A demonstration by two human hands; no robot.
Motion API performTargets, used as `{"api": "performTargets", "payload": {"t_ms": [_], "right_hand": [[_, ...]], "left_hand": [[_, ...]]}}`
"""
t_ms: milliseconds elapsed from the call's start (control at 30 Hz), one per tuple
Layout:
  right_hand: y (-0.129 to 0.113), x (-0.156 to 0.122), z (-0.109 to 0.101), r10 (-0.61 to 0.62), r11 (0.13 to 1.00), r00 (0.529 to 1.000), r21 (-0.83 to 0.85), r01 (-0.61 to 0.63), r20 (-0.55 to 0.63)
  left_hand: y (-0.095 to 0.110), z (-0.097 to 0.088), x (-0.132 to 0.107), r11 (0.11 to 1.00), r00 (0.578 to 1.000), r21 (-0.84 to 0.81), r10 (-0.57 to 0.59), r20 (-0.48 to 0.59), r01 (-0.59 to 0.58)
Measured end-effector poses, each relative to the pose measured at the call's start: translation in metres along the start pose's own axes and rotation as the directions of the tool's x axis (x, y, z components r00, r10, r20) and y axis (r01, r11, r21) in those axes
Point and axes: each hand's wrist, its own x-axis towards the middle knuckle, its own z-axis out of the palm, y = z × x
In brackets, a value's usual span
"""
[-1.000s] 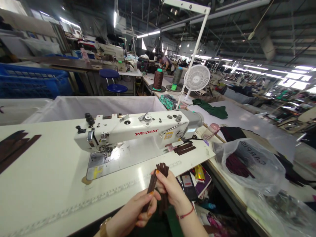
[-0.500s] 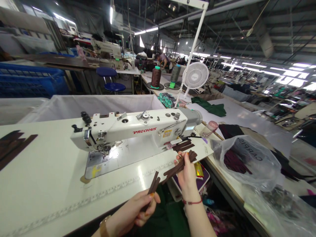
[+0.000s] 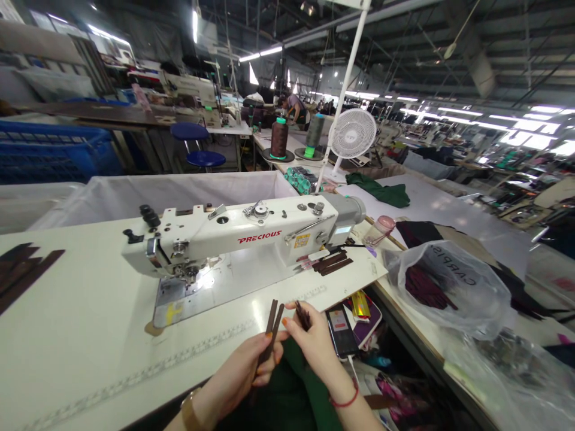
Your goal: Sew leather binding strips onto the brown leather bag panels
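My left hand point(image 3: 251, 365) is closed around a few narrow dark brown strips point(image 3: 271, 323), which stick up from between thumb and fingers. Close beside it, my right hand point(image 3: 317, 341) grips a bundle of brown strips point(image 3: 302, 315), mostly hidden by the fingers. Its thumb tip is right by the strips in my left hand; whether they touch I cannot tell. Both hands are over the front edge of the white sewing table point(image 3: 90, 335). Behind them stands a white sewing machine point(image 3: 224, 239). More brown strips point(image 3: 332, 263) lie at the machine's right end.
Dark brown pieces point(image 3: 27, 269) lie at the table's left. To the right are a clear plastic bag point(image 3: 453, 293) with dark red pieces and a pink-lidded jar point(image 3: 383, 230). A phone point(image 3: 342, 331) sits below the table edge. Thread cones point(image 3: 279, 139) and a fan point(image 3: 354, 134) stand behind.
My right hand has moved left and down with its bundle, from near the strips on the table to beside my left hand. The phone has come into view. My left hand has barely moved.
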Motion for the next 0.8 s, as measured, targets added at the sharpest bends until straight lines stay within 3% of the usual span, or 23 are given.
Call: {"api": "performTargets", "payload": {"t_ms": [33, 100, 167, 233, 267, 300, 367, 433, 500, 667, 733, 800], "right_hand": [[-0.003, -0.002, -0.002, -0.085, 0.980, 0.993, -0.172, 0.098, 0.085], [-0.009, -0.006, -0.005, -0.190, 0.804, 0.926, -0.490, 0.337, 0.325], [-0.013, -0.010, -0.009, -0.202, 0.585, 0.850, -0.636, 0.503, 0.487], [-0.016, -0.011, -0.014, -0.219, 0.493, 0.828, -0.673, 0.551, 0.516], [-0.016, -0.011, -0.017, -0.228, 0.523, 0.837, -0.663, 0.536, 0.498], [-0.016, -0.010, -0.020, -0.223, 0.612, 0.865, -0.626, 0.483, 0.450], [-0.014, -0.008, -0.026, -0.154, 0.833, 0.943, -0.475, 0.285, 0.295], [-0.010, -0.006, -0.025, -0.033, 0.958, 0.985, -0.276, 0.080, 0.171], [-0.005, -0.007, -0.016, 0.057, 0.990, 0.988, -0.135, -0.038, 0.141], [0.009, -0.014, 0.017, 0.128, 0.988, 0.974, 0.059, -0.142, 0.188], [0.011, -0.015, 0.019, 0.130, 0.985, 0.984, 0.098, -0.143, 0.125], [0.012, -0.014, 0.016, 0.130, 0.985, 0.992, 0.120, -0.128, -0.010]], "left_hand": [[0.000, 0.000, 0.000, 1.000, 1.000, 0.006, 0.011, -0.006, -0.011], [-0.001, 0.001, 0.000, 0.999, 1.000, 0.022, 0.025, -0.014, -0.025], [-0.001, 0.001, -0.001, 0.999, 0.999, 0.037, 0.031, -0.017, -0.031], [-0.001, 0.001, -0.003, 0.999, 1.000, 0.045, 0.027, -0.012, -0.026], [0.000, 0.000, -0.004, 0.998, 1.000, 0.052, 0.021, -0.001, -0.021], [0.001, -0.002, -0.005, 0.998, 1.000, 0.059, 0.021, 0.007, -0.021], [0.003, -0.004, -0.005, 0.998, 0.999, 0.053, 0.041, 0.001, -0.041], [0.003, -0.005, -0.003, 0.997, 0.996, 0.020, 0.081, -0.030, -0.080], [0.001, -0.001, 0.001, 0.994, 0.992, -0.007, 0.105, -0.064, -0.105], [-0.009, 0.014, 0.014, 0.976, 0.964, 0.156, 0.183, -0.193, -0.154], [-0.012, 0.013, 0.017, 0.959, 0.944, 0.222, 0.230, -0.238, -0.178], [-0.013, 0.007, 0.020, 0.915, 0.915, 0.354, 0.300, -0.271, -0.195]]}}
